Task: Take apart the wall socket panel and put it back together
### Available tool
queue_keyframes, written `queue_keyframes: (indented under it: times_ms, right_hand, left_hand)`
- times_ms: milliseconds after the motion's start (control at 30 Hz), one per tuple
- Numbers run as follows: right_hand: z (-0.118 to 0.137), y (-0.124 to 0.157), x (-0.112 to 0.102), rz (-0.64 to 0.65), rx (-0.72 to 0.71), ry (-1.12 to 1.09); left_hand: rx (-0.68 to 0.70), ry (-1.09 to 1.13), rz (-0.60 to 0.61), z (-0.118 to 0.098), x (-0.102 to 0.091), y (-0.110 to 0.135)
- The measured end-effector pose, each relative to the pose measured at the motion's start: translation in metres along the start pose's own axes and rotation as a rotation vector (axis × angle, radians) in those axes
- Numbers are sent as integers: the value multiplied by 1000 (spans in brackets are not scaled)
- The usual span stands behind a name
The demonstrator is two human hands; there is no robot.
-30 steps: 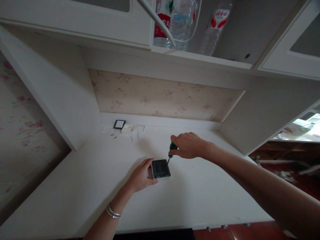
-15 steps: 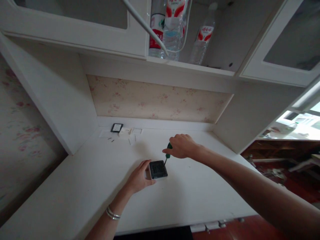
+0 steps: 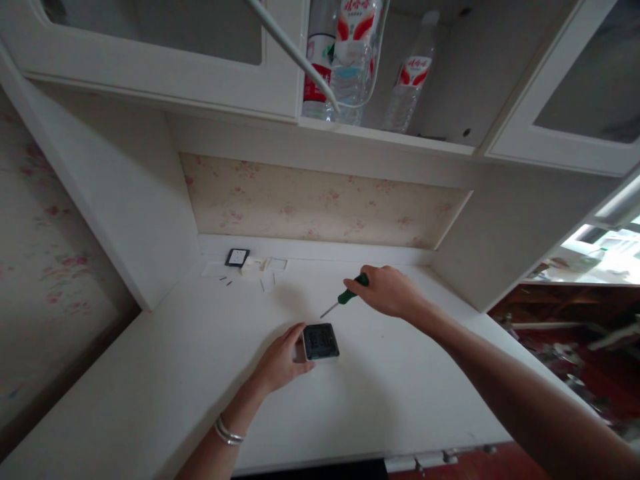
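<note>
A square box with a black face and pale sides, like a wall socket mounted in its box, rests on the white desktop. My left hand grips its left side, fingers at the upper corner and thumb along the lower edge. In my right hand is a screwdriver with a green handle. Its metal shaft slants down to the left, and the tip hovers just above the box's far edge, apart from it. Fine detail on the black face is too dark to make out.
Toward the back left lie a black-framed socket, a cream plastic part, a thin white frame and two screws. Overhead, a shelf holds plastic bottles, and a white cable hangs in front.
My right hand has moved right, lifting the screwdriver's tip off the box's right edge and tilting the tool flatter. My left hand keeps its grip. The whole view has shifted slightly.
</note>
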State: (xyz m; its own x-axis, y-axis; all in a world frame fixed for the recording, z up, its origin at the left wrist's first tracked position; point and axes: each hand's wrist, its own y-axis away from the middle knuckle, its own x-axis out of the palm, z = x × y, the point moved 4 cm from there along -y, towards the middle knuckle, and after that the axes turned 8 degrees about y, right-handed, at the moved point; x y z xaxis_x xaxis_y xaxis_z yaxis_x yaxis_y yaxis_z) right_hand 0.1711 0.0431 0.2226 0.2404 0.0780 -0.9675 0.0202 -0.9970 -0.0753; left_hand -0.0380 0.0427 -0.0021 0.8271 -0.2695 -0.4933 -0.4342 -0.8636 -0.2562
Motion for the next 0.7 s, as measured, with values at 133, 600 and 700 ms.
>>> queue_keyframes:
  times_ms: [133,600,700]
  right_hand:
    - [-36,9,40,-57,81,-250]
    - [-31,94,200,34,331,-191]
    - [-20,97,202,23,319,-181]
  left_hand:
    - [30,-75,83,2,2,-1]
    - [-7,37,66,1,-2,-11]
    - [-86,87,43,13,-19,-32]
